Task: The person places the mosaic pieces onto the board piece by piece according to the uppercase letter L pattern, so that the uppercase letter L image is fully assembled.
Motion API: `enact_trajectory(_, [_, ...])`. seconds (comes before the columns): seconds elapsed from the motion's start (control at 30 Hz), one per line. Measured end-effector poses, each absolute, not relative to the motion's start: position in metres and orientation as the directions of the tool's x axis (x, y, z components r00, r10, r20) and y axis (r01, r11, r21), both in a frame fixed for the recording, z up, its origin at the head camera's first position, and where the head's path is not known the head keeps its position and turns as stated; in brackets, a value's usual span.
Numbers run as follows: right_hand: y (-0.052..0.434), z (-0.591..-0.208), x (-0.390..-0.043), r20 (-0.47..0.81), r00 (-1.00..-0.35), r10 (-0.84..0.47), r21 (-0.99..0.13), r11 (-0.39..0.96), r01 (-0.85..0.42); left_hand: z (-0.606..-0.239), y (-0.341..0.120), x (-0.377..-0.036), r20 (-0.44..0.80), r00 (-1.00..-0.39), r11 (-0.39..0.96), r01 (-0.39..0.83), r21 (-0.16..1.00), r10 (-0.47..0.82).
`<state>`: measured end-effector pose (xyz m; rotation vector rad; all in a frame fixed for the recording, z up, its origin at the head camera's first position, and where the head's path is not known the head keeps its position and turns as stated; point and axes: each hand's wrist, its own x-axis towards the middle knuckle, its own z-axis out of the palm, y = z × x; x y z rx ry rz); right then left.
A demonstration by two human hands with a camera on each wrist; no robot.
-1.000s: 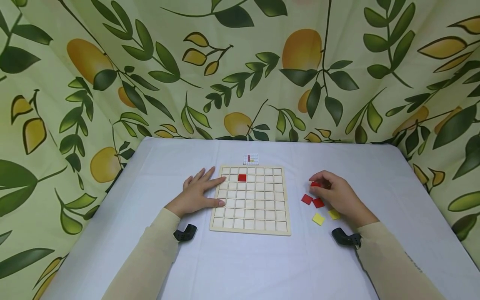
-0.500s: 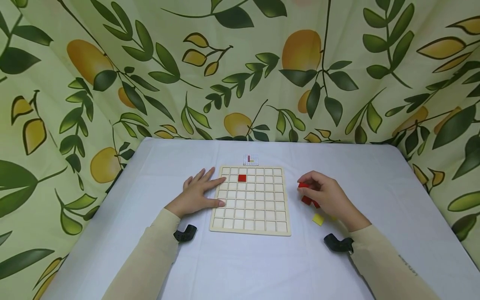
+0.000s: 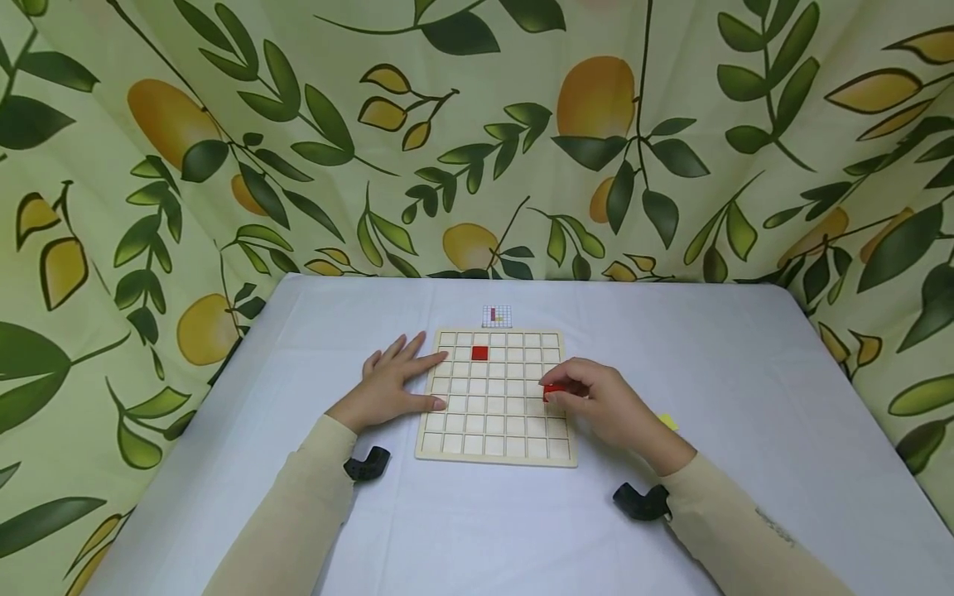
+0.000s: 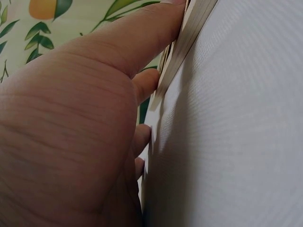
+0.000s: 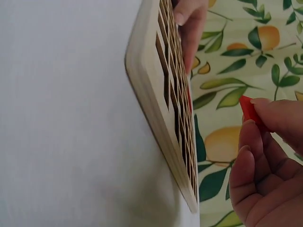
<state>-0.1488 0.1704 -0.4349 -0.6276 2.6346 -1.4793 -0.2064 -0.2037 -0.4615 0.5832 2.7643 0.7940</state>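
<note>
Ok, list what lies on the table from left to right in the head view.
Left hand → red tile in the board → red tile pinched by the right hand → right hand → yellow tile.

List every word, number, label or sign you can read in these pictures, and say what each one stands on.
None can be read.
The small card beyond the wooden grid board shows only a tiny coloured grid, no legible text.
A faint dark mark on the right sleeve is too small and blurred to read.
The red tile in the right hand is blank.
</note>
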Motion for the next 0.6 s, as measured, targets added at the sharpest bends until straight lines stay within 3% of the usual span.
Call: enact_trajectory(0.6, [0.104,-0.433,-0.182,0.120,-0.904,-0.411,-0.837,0.447,-0.314,-0.460,-0.203,-0.206,-0.092,-0.900,0.778,0.313,0.545,0.427])
